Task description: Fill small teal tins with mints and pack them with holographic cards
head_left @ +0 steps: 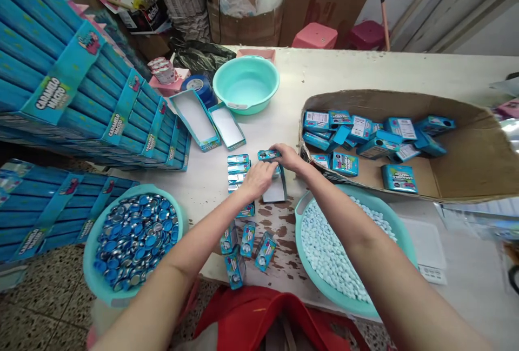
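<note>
In the middle of the table, my right hand [287,157] has its fingers closed on a small blue printed box [267,154] at the far end of an open tray box [274,193] with a white inside. My left hand [258,179] is beside it, fingers curled down over the same tray, on a small blue box partly hidden under them. To its left stands a row of small blue boxes [238,168], partly covered by my left forearm. Several more small blue boxes [248,239] stand nearer the table's front edge.
A tub of blue and silver caps [175,216] stands left, a tub of pale candies [302,232] right. Behind the latter is a cardboard carton [454,172] of blue boxes. Two open trays [227,126], a turquoise basin [246,83] and tall stacked blue boxes [81,80] sit further back.
</note>
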A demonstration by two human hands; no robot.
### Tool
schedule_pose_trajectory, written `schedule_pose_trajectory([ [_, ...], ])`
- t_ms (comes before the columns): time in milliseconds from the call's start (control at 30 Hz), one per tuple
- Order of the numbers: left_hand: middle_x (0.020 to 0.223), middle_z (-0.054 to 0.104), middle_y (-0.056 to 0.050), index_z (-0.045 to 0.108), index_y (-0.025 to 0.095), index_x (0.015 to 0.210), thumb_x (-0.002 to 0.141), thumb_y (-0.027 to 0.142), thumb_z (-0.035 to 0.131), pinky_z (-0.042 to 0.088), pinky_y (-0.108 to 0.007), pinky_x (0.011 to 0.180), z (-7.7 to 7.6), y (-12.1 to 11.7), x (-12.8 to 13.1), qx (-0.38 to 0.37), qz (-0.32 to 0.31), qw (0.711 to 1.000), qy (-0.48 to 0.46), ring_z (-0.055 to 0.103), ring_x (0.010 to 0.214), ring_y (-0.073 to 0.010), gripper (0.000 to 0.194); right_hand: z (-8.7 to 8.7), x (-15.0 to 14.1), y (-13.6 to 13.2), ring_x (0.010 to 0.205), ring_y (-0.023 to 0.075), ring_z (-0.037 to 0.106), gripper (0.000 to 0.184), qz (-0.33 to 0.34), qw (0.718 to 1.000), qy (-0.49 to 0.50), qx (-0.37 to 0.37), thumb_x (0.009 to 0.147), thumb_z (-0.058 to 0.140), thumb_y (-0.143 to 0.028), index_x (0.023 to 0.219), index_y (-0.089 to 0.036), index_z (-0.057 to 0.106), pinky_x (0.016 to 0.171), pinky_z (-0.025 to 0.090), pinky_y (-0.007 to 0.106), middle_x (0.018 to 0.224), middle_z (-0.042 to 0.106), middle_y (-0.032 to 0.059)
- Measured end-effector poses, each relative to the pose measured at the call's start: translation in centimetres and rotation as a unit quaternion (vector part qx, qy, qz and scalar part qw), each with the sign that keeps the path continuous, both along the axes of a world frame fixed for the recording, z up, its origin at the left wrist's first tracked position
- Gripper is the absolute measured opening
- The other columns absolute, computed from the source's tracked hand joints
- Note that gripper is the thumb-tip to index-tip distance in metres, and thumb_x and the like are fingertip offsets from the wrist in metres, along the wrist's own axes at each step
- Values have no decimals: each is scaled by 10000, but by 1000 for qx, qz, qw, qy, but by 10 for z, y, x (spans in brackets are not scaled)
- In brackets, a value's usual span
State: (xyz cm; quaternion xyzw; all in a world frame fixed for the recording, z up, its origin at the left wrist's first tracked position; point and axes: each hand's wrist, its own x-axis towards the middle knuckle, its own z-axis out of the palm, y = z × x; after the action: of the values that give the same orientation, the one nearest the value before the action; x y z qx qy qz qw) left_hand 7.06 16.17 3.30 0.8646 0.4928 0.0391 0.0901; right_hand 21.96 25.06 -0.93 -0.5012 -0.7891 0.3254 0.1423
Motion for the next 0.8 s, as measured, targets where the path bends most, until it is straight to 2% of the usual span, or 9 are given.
schedule_pose_trajectory([
  [100, 1099, 612, -136, 540, 116, 1135, 903, 128, 362, 430, -370, 879, -20, 19, 1, 26, -20, 999, -22, 547, 1017, -230, 293, -12, 10, -2, 956, 194, 600, 405, -23, 997, 78, -18, 662, 577, -85, 1059, -154, 615, 880, 457, 326, 1015, 667, 46],
  [233, 1201, 581, -123, 526, 142, 1180, 927, 177, 358, 409, -376, 950, -37, 22, 1, 27, -55, 996, -64, 511, 1121, -221, 306, -23, 18, -3, 969, 202, 615, 436, -45, 983, 167, -66, 658, 541, -74, 1082, -126, 622, 905, 468, 355, 1028, 682, 56],
  [400, 1337, 512, -116, 506, 207, 1263, 935, 151, 284, 364, -433, 998, -41, 7, 4, 23, 28, 999, 2, 455, 1218, -251, 400, -22, 16, -16, 1119, 187, 569, 569, -92, 977, 173, -84, 677, 415, -4, 1220, -105, 552, 1006, 421, 358, 1216, 610, 109],
  [500, 1445, 387, -112, 432, 266, 1349, 902, 227, 427, 305, -466, 1045, -33, 5, 5, 31, 83, 996, 19, 337, 1322, -288, 450, -14, 9, -49, 1198, 206, 517, 622, -178, 978, 106, -20, 718, 378, -3, 1329, -104, 443, 1031, 404, 383, 1319, 518, 151],
  [567, 1479, 311, -137, 302, 260, 1436, 828, 308, 574, 250, -473, 1081, -27, 12, 7, 8, 94, 995, 22, 247, 1372, -309, 668, -10, 0, -74, 1247, 233, 474, 622, -242, 970, 18, -9, 752, 375, -19, 1371, -73, 365, 1038, 390, 392, 1355, 467, 191],
  [633, 1478, 283, -163, 164, 238, 1485, 752, 369, 661, 232, -492, 1084, -23, 21, 10, -35, 86, 995, 35, 212, 1379, -335, 895, -9, -13, -93, 1245, 267, 475, 587, -269, 953, -104, -89, 777, 427, -58, 1360, -47, 356, 1004, 411, 381, 1349, 459, 229],
  [667, 1457, 305, -173, 128, 226, 1492, 744, 374, 666, 246, -500, 1071, -21, 25, 12, -54, 81, 994, 45, 241, 1360, -343, 933, -8, -19, -99, 1215, 284, 504, 551, -272, 941, -152, -134, 787, 447, -74, 1333, -38, 386, 972, 430, 382, 1317, 484, 245],
  [733, 1380, 390, -183, 145, 193, 1489, 783, 331, 613, 287, -490, 1040, -22, 32, 17, -64, 69, 993, 65, 340, 1285, -331, 858, -9, -27, -103, 1112, 303, 583, 441, -272, 919, -204, -201, 816, 432, -81, 1252, -22, 463, 894, 468, 397, 1207, 562, 267],
  [800, 1305, 455, -181, 219, 164, 1470, 826, 266, 536, 309, -474, 1018, -24, 39, 22, -44, 56, 994, 80, 401, 1213, -305, 725, -11, -31, -101, 1041, 302, 624, 372, -271, 913, -212, -220, 844, 370, -59, 1185, -13, 511, 844, 482, 405, 1104, 619, 263],
])
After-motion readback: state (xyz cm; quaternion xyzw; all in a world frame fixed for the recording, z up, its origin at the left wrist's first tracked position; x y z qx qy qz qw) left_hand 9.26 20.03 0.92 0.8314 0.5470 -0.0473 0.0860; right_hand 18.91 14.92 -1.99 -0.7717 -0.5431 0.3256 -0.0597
